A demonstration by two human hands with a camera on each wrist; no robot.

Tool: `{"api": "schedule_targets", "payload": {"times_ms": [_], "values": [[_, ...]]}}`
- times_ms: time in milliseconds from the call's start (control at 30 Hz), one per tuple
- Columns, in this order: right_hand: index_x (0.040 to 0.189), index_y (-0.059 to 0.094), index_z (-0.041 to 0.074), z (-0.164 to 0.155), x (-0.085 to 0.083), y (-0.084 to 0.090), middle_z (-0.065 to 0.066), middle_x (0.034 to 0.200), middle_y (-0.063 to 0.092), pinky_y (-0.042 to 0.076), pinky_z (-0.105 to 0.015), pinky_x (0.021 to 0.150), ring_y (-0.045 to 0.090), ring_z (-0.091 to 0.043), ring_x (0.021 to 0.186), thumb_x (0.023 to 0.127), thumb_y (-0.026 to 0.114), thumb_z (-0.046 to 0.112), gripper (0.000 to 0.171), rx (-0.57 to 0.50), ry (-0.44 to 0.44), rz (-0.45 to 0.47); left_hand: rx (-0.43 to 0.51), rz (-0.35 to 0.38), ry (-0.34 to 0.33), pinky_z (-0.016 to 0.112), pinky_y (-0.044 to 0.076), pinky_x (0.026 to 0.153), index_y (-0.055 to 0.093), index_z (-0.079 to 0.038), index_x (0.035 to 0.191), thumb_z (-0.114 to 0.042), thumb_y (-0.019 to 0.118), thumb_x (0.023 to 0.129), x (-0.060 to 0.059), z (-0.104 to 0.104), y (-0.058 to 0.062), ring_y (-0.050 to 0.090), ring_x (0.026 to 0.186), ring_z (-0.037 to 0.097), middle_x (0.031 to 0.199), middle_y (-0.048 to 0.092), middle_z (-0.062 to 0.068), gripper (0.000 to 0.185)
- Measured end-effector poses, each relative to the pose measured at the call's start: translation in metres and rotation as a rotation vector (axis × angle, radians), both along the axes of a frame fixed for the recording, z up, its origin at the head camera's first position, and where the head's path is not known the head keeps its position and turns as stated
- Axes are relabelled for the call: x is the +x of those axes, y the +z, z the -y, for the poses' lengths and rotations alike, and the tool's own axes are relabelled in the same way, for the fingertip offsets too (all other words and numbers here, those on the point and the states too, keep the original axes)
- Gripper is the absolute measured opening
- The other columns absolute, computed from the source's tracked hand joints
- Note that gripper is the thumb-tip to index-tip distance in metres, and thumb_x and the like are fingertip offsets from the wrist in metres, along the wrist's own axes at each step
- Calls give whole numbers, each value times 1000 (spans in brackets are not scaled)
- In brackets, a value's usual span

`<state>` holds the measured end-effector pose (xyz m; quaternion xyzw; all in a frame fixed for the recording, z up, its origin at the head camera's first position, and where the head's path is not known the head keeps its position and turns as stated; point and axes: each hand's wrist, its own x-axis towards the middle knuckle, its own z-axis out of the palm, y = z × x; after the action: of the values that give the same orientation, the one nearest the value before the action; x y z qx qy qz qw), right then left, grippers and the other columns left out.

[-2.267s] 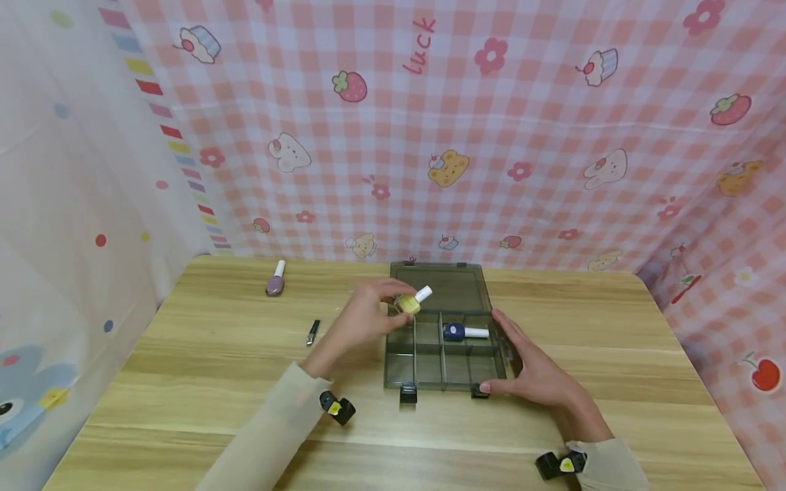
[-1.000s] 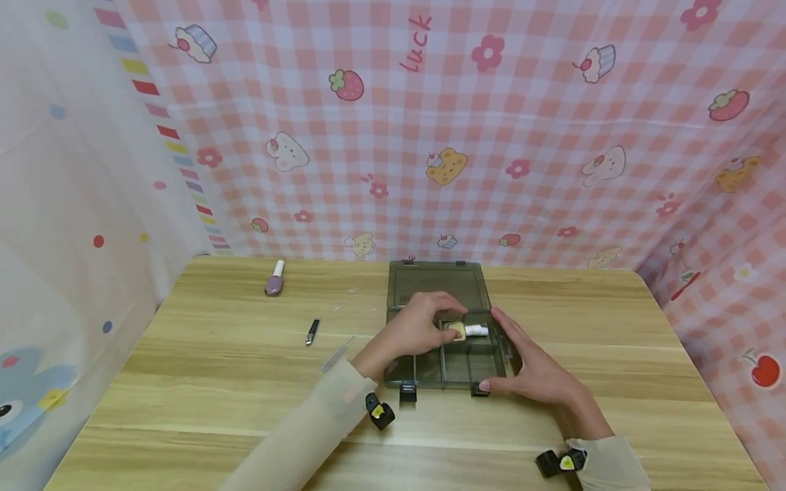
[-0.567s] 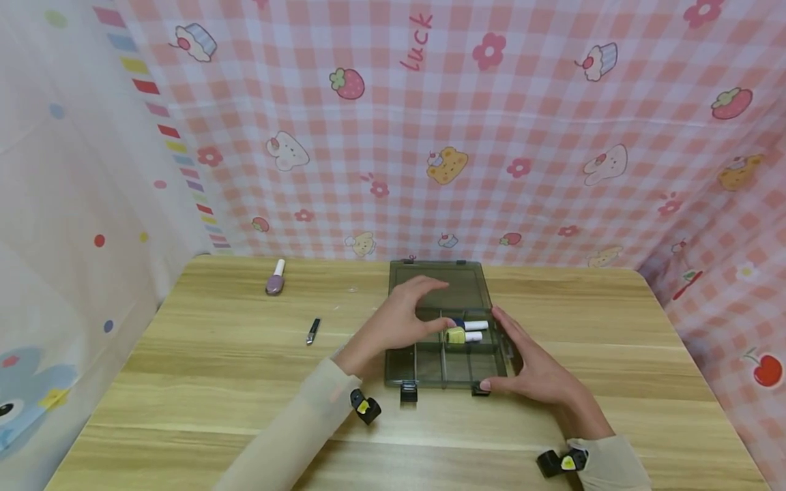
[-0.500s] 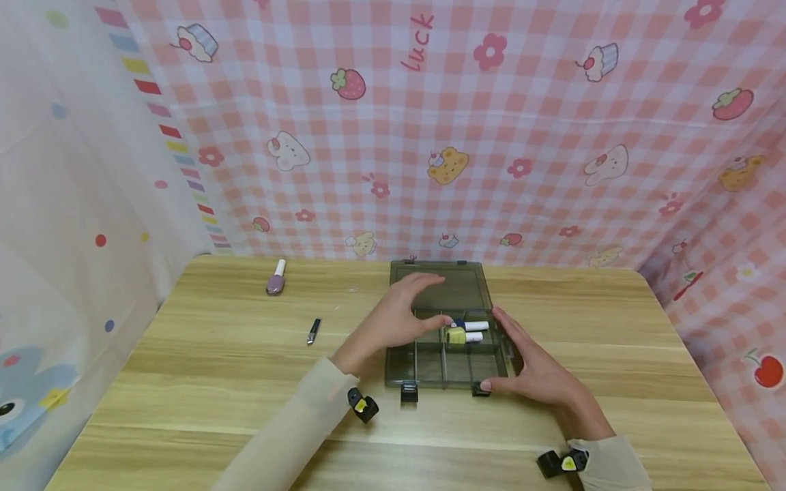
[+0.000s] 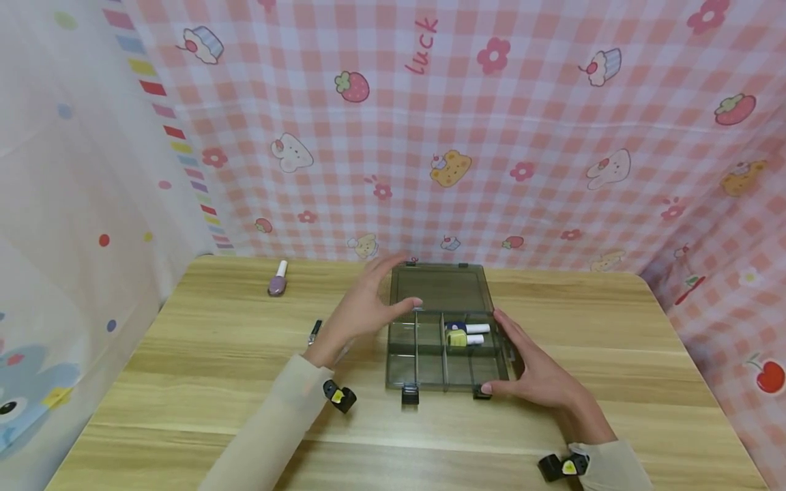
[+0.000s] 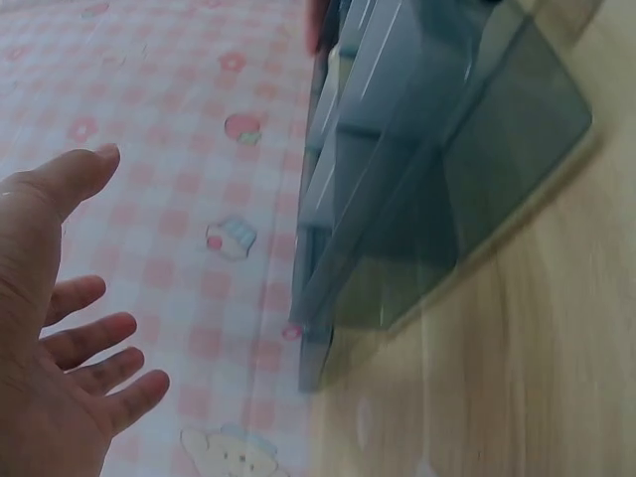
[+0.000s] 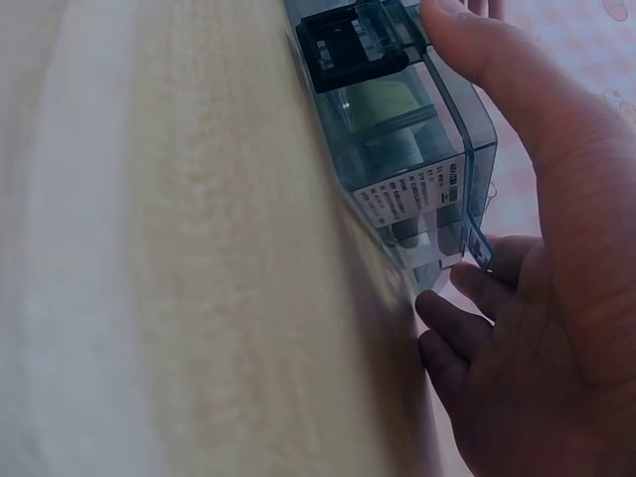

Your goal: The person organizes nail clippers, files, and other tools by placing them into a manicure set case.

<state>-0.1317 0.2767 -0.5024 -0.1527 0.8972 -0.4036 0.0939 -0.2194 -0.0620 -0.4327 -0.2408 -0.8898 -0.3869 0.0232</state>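
Note:
A smoky clear compartment box (image 5: 430, 389) lies with its lid (image 5: 442, 286) folded back on the table. In its back right compartment a navy nail polish bottle (image 5: 455, 328) and a yellow one (image 5: 457, 339) lie side by side, white caps pointing right. My left hand (image 5: 359, 305) hovers at the box's left side, holding nothing; the left wrist view shows its fingers (image 6: 94, 338) spread. My right hand (image 5: 543, 374) grips the box's right side, thumb at the front right latch and fingers toward the back; the right wrist view shows the box's labelled end (image 7: 412, 194).
A lilac nail polish bottle (image 5: 277, 285) lies on the table (image 5: 184, 382) at the back left. Nail clippers (image 5: 316, 330) lie beside my left wrist, partly covered by it. A pink checked cloth (image 5: 393, 123) hangs behind the table.
My left hand carried the yellow nail polish rightward into the box, released it next to the navy one and drew back left. My right hand stayed on the box.

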Motion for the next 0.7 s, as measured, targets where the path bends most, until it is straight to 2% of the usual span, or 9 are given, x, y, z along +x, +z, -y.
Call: {"api": "schedule_targets", "payload": {"times_ms": [267, 500, 700], "values": [[166, 4, 30, 0, -1, 0, -8, 174, 5, 22, -78, 114, 11, -46, 157, 73, 89, 55, 129, 16, 13, -14, 48, 6, 52, 58, 32, 122, 40, -24, 157, -62, 73, 87, -6, 26, -4, 31, 154, 30, 165, 36, 7, 86], [166, 2, 27, 0, -2, 2, -7, 175, 2, 21, -76, 116, 9, -44, 158, 72, 90, 53, 132, 15, 27, -39, 76, 14, 119, 57, 34, 121, 44, -16, 155, -51, 77, 88, -7, 49, -7, 36, 151, 31, 162, 40, 6, 82], [166, 1, 27, 1, -3, 1, -9, 174, 1, 21, -77, 116, 9, -46, 157, 72, 90, 53, 133, 19, 32, -44, 73, 21, 173, 56, 37, 119, 43, -15, 155, -50, 76, 90, -7, 70, -7, 39, 149, 32, 162, 41, 8, 81]]}}
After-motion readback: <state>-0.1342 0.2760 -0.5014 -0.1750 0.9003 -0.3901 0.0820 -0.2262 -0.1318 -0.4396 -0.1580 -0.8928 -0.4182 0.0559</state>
